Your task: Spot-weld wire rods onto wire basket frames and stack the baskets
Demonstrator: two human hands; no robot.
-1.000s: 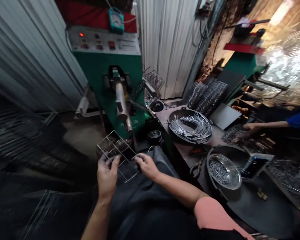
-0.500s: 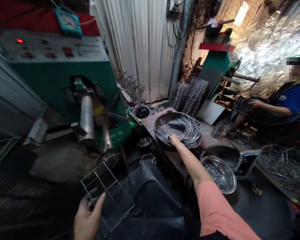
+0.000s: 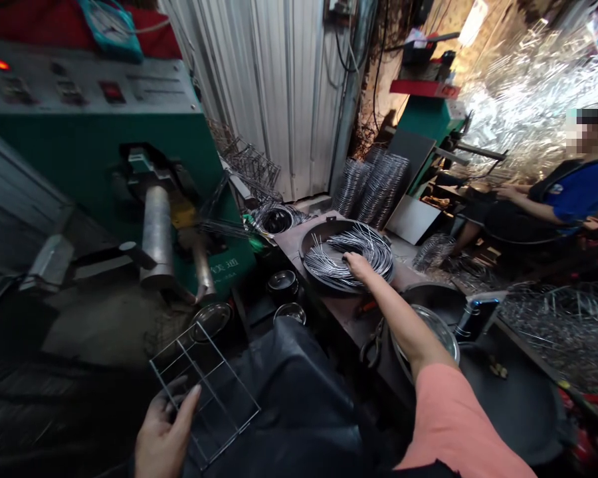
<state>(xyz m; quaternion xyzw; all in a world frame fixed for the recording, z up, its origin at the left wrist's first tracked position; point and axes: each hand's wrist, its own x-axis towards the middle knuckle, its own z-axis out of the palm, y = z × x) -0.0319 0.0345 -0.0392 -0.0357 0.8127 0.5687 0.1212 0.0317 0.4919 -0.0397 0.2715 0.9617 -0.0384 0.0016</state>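
Note:
My left hand (image 3: 163,433) grips the edge of a flat welded wire grid frame (image 3: 204,392), low in view over my dark apron (image 3: 289,398). My right hand (image 3: 359,265) reaches out and presses into a curved bundle of thin steel wires (image 3: 369,249), its fingers closed on them. The bundle lies in a round black pan (image 3: 313,240) on a metal workbench (image 3: 343,315). My right forearm passes over a steel bowl of short wire pieces (image 3: 436,325), hiding most of its contents.
A green welding machine (image 3: 99,143) with a control panel stands left, beside corrugated metal sheeting (image 3: 279,86). Stacked wire racks (image 3: 373,186) stand behind the pan. A seated co-worker in a blue shirt (image 3: 583,192) works at right, near heaped wire racks (image 3: 558,325). A phone (image 3: 473,318) rests by the bowl.
My right hand has left the grid frame and reached onto the wires in the pan. My left hand holds the frame lower down. The view has turned right, bringing the co-worker in.

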